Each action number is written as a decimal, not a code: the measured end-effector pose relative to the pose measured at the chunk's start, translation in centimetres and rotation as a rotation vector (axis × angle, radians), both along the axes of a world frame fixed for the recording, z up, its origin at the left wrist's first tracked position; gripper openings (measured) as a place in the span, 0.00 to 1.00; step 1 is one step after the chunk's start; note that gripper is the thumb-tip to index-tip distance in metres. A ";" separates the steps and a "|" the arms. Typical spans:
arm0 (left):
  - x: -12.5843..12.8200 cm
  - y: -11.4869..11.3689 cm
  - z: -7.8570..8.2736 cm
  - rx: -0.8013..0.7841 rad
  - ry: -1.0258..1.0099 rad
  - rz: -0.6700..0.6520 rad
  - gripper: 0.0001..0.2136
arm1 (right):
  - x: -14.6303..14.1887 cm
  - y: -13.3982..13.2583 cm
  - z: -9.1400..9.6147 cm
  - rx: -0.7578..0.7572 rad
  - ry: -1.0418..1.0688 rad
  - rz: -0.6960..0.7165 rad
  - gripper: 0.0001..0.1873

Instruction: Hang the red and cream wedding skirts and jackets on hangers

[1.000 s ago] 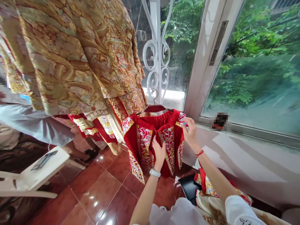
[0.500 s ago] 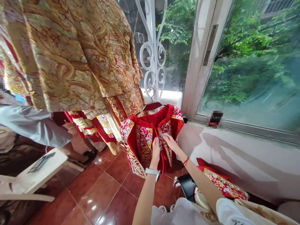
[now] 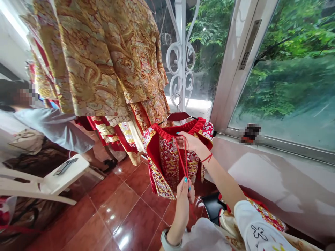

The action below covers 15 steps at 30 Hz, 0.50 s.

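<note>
A red skirt (image 3: 170,160) with white and gold embroidery hangs by its gathered waistband from a dark red hanger (image 3: 178,116). Two thin red drawstrings (image 3: 182,162) run down from the front of the waistband. My left hand (image 3: 185,191) is closed around their lower part, below the waistband and in front of the skirt. Up at the waistband, my right hand (image 3: 188,142) has its fingers bent around the top of the drawstrings; the fingertips are partly hidden against the cloth.
Gold embroidered jackets (image 3: 104,62) hang at the left. A white chair (image 3: 65,174) with a phone (image 3: 66,166) on it stands on the tiled floor, near another person (image 3: 52,125). At the right are a window (image 3: 288,80), a black stool-like object (image 3: 211,207) and folded red garments (image 3: 267,212).
My left hand has moved down from the waistband along the drawstrings, drawing them straight. My right hand has stayed at the waistband and turned. The view has shifted left.
</note>
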<state>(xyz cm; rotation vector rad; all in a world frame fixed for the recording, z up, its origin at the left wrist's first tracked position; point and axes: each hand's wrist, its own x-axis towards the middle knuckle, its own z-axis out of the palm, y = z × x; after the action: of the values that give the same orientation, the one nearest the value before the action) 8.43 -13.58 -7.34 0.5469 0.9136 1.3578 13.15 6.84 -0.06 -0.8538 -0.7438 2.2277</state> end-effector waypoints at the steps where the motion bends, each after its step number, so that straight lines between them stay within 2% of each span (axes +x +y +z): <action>1: 0.2 -0.3 0.1 0.002 -0.005 -0.002 0.28 | -0.3 0.2 0.6 -0.002 0.035 0.031 0.11; 4: -0.4 -0.4 -1.0 0.023 0.103 -0.061 0.26 | -1.3 0.3 0.8 0.062 0.069 0.098 0.12; 6: -2.3 0.6 -1.7 0.098 0.387 -0.111 0.23 | -1.6 0.1 -0.1 0.186 -0.028 0.071 0.12; 8: -5.3 2.7 -1.1 0.242 0.785 -0.024 0.14 | -1.5 0.0 -1.0 0.327 -0.164 0.014 0.14; 10: -8.9 6.0 1.5 0.404 1.100 0.253 0.06 | -1.2 0.0 -1.7 0.417 -0.240 -0.016 0.16; 13: -13.5 12.7 7.7 0.545 1.278 0.577 0.11 | -1.2 0.2 -2.0 0.454 -0.266 -0.002 0.18; 14: -14.6 15.2 9.8 0.542 1.304 0.600 0.12 | -1.4 0.2 -2.0 0.463 -0.274 0.004 0.18; 15: -15.4 17.5 11.7 0.502 1.334 0.523 0.11 | -1.6 0.2 -2.0 0.473 -0.283 0.010 0.19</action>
<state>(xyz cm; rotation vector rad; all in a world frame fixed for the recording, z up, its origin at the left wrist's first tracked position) -6.95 3.93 4.37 1.8134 1.8657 1.6436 11.54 7.04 -2.09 -0.9254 -1.3433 1.8367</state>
